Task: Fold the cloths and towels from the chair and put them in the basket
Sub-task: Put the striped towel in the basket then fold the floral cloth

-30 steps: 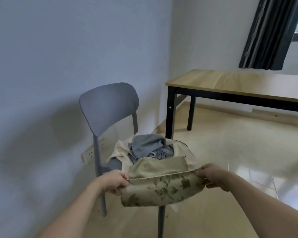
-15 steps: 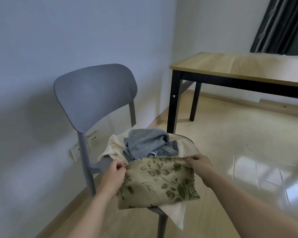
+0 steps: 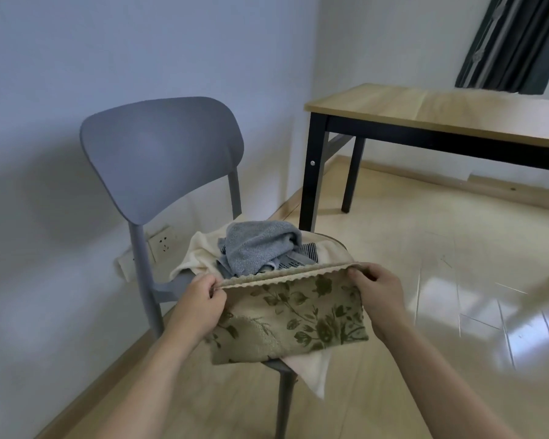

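I have the floral cloth [image 3: 290, 318] folded double over the front of the grey chair [image 3: 162, 153], and both hands grasp it at the top: my left hand [image 3: 200, 304] pinches the left end of the scalloped edge between thumb and fingers, and my right hand [image 3: 377, 296] clamps the right end the same way. The cloth hangs from those two pinches down over the seat's front edge. Behind it on the seat lie the grey towel [image 3: 260, 248], a striped cloth [image 3: 305, 253] peeking out under it, and a cream cloth [image 3: 203, 251] spread beneath everything, one corner drooping off the front under the floral piece. I see no basket from the head camera, so I cannot say where the fold has to go. My worry is the two layers: if either pinch holds only the top layer, the back one will probably slide and the fold will open as I lift. The hanging cream corner could also catch and drag off the seat with it, perhaps tipping the loose pile toward the floor. Swinging around to hunt for the basket could shake the fold out too.
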`<state>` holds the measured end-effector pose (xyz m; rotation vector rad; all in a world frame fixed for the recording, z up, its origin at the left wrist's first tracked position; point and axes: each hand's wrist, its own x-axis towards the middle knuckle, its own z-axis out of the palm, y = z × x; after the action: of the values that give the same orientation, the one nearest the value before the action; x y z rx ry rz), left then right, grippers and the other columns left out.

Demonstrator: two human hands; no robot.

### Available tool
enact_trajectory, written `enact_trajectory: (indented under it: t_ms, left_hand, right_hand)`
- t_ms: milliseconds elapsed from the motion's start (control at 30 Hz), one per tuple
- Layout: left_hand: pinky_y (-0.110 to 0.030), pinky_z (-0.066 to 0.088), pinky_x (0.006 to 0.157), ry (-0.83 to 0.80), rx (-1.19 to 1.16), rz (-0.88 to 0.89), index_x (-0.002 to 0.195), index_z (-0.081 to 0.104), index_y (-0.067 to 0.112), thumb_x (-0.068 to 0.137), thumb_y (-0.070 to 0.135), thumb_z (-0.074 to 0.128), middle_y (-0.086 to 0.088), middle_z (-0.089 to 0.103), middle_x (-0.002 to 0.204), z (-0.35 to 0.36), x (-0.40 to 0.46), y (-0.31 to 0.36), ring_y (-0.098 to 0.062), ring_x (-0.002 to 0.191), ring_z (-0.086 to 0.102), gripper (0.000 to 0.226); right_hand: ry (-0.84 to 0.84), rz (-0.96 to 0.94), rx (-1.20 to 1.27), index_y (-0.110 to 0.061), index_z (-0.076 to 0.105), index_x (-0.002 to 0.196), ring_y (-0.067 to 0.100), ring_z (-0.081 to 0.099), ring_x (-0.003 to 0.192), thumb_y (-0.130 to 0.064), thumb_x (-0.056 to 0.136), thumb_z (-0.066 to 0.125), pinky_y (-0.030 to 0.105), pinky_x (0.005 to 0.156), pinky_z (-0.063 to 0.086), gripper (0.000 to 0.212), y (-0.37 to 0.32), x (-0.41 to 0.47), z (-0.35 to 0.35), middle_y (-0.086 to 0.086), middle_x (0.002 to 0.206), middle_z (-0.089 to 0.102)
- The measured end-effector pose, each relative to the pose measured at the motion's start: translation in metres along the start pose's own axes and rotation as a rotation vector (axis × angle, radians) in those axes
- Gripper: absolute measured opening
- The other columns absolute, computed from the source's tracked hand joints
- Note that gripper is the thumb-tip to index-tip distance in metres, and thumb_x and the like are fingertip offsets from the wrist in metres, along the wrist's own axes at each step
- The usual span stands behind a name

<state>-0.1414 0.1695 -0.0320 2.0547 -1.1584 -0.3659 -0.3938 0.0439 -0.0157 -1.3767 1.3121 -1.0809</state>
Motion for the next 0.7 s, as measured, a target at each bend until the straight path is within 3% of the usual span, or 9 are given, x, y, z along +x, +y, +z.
enact_trajectory:
  t_ms: [133,300,367,433,500,600,700]
  left_hand:
    - [-0.029,0.033,0.059,0.117,-0.062,0.165,0.073,0.048,0.010,0.091,0.007,0.043,-0.001,0.049,0.075,-0.021,-0.020,0.024,-0.016,0.069,0.044,0.019]
    - [-0.034,0.040,0.062,0.079,-0.226,0.237,0.084,0.058,0.018,0.086,0.016,0.049,-0.005,0.056,0.073,-0.044,-0.040,0.035,-0.019,0.070,0.049,0.009]
    - [-0.035,0.046,0.068,0.009,-0.278,0.249,0.089,0.060,0.019,0.085,0.020,0.054,-0.009,0.060,0.082,-0.048,-0.043,0.035,-0.022,0.076,0.054,0.008]
    - [-0.027,0.049,0.070,-0.095,-0.424,0.240,0.090,0.059,0.012,0.090,0.008,0.061,-0.014,0.058,0.083,-0.047,-0.049,0.038,-0.020,0.076,0.053,0.004]
    - [-0.017,0.048,0.064,-0.206,-0.616,0.190,0.084,0.057,0.010,0.088,0.002,0.061,-0.010,0.052,0.079,-0.045,-0.054,0.041,-0.016,0.075,0.051,0.009]
    - [-0.016,0.045,0.056,-0.367,-0.848,0.060,0.067,0.057,0.021,0.072,0.025,0.079,-0.002,0.050,0.070,-0.044,-0.059,0.044,-0.011,0.064,0.050,0.023]
    - [-0.021,0.048,0.056,-0.417,-1.015,-0.010,0.061,0.055,0.020,0.051,0.031,0.088,-0.002,0.053,0.065,-0.042,-0.063,0.049,-0.013,0.061,0.053,0.036]
  right_hand:
    - [0.042,-0.170,0.017,-0.023,0.068,0.082,0.016,0.061,0.089,-0.012,0.090,0.063,0.029,0.078,0.050,0.015,-0.004,-0.024,-0.015,-0.002,0.093,0.066]
    - [0.118,-0.250,0.092,-0.020,0.068,0.089,0.016,0.060,0.092,-0.011,0.091,0.061,0.029,0.082,0.050,0.012,-0.019,-0.027,-0.032,-0.001,0.095,0.067]
    - [0.106,-0.224,0.119,-0.024,0.066,0.084,0.015,0.058,0.088,-0.010,0.092,0.059,0.026,0.077,0.050,0.018,-0.015,-0.033,-0.040,-0.002,0.089,0.065]
    - [0.102,-0.189,0.138,-0.025,0.064,0.086,0.015,0.056,0.085,-0.010,0.093,0.057,0.023,0.073,0.047,0.018,-0.011,-0.039,-0.050,-0.003,0.086,0.062]
    - [0.077,-0.141,0.185,-0.026,0.061,0.102,0.015,0.054,0.087,-0.011,0.094,0.056,0.025,0.074,0.046,0.018,-0.010,-0.040,-0.060,-0.001,0.091,0.058]
    - [0.018,0.011,0.146,-0.021,0.052,0.130,0.018,0.055,0.100,-0.014,0.097,0.051,0.031,0.086,0.046,0.033,-0.007,-0.036,-0.068,0.003,0.109,0.057]
    - [-0.057,0.175,0.051,-0.006,0.065,0.103,0.026,0.057,0.095,-0.014,0.098,0.047,0.036,0.082,0.046,0.020,-0.002,-0.036,-0.067,0.011,0.102,0.063]
